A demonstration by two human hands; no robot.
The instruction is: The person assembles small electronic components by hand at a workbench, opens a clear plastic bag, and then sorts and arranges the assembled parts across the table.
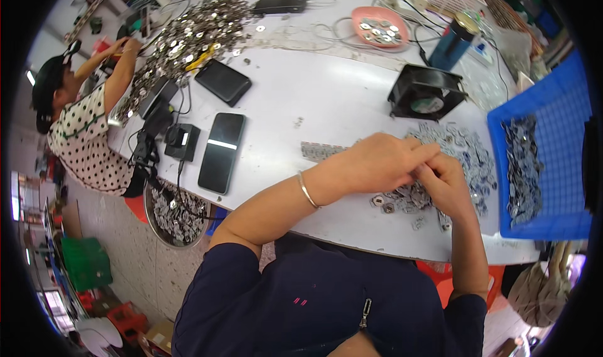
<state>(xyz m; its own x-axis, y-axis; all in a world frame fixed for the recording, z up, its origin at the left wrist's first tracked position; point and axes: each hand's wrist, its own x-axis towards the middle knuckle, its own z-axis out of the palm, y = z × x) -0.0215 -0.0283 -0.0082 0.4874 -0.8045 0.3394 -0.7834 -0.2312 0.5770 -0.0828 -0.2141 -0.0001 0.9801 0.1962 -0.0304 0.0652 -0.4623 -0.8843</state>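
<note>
My left hand (382, 162), with a bangle on its wrist, and my right hand (445, 182) meet over a pile of small grey metal parts (468, 153). The fingertips of both are closed together. Whatever they pinch is hidden behind the fingers. Left of my left hand, a flat row of small metal pieces (320, 150) lies on the white table, partly covered by my forearm. A few round metal pieces (386, 204) lie loose at the near edge of the pile, below my hands.
A blue crate (549, 216) holding metal parts stands right; a black fan (427, 93) sits beyond the pile. A phone (222, 153) and a black device (223, 82) lie left. Farther off are a pink dish (380, 13) and a co-worker (88, 131) beside heaped metal discs (195, 33).
</note>
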